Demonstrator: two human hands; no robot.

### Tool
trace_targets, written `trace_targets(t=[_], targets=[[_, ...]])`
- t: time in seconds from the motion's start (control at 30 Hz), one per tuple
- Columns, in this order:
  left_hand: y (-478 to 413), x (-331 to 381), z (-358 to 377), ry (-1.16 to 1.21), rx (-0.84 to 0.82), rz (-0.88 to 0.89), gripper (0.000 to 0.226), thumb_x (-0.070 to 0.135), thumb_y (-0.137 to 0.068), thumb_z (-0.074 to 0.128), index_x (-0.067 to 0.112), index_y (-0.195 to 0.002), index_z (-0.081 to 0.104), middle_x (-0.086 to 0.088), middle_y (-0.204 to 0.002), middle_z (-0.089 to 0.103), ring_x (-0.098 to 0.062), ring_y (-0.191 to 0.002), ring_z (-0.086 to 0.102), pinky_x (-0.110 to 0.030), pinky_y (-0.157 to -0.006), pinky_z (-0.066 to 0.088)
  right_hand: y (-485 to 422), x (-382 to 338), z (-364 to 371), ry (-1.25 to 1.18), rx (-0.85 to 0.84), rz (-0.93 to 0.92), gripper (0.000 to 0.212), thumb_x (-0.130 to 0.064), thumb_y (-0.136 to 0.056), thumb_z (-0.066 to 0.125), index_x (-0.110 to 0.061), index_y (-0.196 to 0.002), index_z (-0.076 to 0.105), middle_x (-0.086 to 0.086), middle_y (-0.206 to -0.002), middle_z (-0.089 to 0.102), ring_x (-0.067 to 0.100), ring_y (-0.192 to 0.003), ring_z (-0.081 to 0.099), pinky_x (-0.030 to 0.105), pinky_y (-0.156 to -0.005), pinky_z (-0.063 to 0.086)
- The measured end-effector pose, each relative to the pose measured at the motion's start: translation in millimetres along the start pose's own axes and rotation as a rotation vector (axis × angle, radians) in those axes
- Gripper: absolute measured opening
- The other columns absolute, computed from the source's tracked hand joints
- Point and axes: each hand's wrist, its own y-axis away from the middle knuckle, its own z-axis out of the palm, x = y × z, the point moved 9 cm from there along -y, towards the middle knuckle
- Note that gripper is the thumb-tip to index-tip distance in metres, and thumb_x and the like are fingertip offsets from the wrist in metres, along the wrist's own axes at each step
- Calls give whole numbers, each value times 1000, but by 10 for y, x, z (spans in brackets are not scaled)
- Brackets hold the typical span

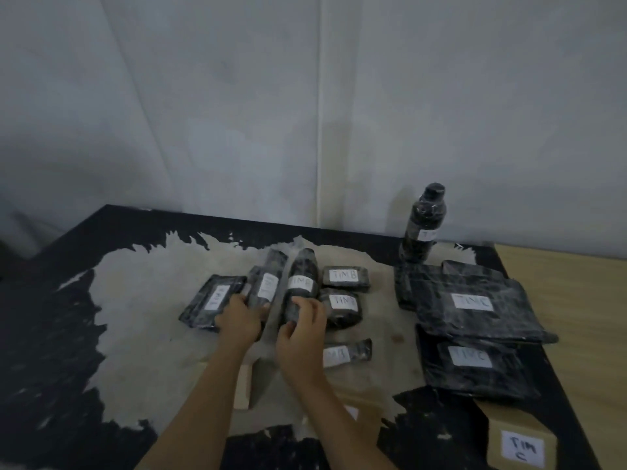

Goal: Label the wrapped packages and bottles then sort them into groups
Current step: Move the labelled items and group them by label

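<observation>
Bench (pixel 61 334): sorting is looking well under way; every item in view is carrying a white label.

- Centre cluster is reading TIM B: a flat package (pixel 213 300), two wrapped bottles lying side by side, two short bundles (pixel 344 276) and a small pack (pixel 346 354) nearer the person.
- Right side is reading TIM C: two large flat packages (pixel 471 301), a cardboard box (pixel 519 446) at the near corner, and a standing bottle (pixel 424 222) at the back (its label is too blurred to read).
- The two groups are lying well apart, presumably to keep B and C from mixing.

Right grip (pixel 302 330): fingers are curling round the lower end of the TIM B bottle (pixel 302 283), thumb on the near side, label facing up.

Left grip (pixel 239 320): fingers are wrapping the base of the second bottle (pixel 266 286), just beside the flat package.

Judgement: both bottles are being squared up, tight and parallel, within the B group.
</observation>
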Motion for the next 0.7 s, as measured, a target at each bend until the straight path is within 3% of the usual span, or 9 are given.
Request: trace_targets(t=[0.1,0.17,0.27,0.37,0.43,0.53,0.7], targets=[[-160,60,46,-235,-47,51,45,36,-89,57,5,-122,50,-20,-119,58,-37,-114,50,-41,-92,42,-219,-75,406,-57,-169,104,40,-4,-93,41,-12,-133,44,5,-134,39,20,-121,45,20,-99,39],[-232,187,58,-423,-78,169,28,23,-94,49,3,-114,55,-17,-111,63,-31,-105,57,-34,-87,42,-357,-86,630,-69,-243,176,40,-8,-96,39,-12,-135,44,5,-135,42,20,-124,44,26,-104,39],[-333,323,24,-625,-97,319,23,12,-96,44,2,-102,64,-2,-77,58,-17,-75,56,-26,-77,45,-508,-66,927,-93,-339,297,36,-13,-99,34,-8,-130,50,10,-129,50,23,-114,52,33,-97,45],[-447,381,-115,-561,-29,377,20,10,-94,48,4,-85,65,-2,-69,56,-15,-67,55,-19,-61,40,-584,-16,1102,-71,-354,349,27,-21,-100,33,-9,-91,56,6,-86,55,11,-69,48,22,-63,41],[-548,315,-230,-414,29,334,21,10,-91,51,9,-75,62,2,-58,46,-12,-55,44,-21,-50,30,-574,6,1156,-56,-366,372,34,-27,-101,34,-12,-73,47,-2,-68,46,8,-57,42,17,-50,32],[-669,195,-392,-189,90,272,20,7,-88,53,4,-71,64,-5,-63,53,-22,-61,49,-29,-52,31,-574,19,1202,3,-357,376,43,-30,-100,36,-13,-61,44,1,-64,48,12,-56,45,24,-52,34],[-941,-31,-568,-167,97,223,15,7,-86,54,-2,-90,66,-16,-87,61,-29,-81,55,-31,-73,43,-654,76,1276,90,-297,427,29,-20,-93,40,-15,-64,37,12,-85,47,22,-72,46,32,-62,38]])
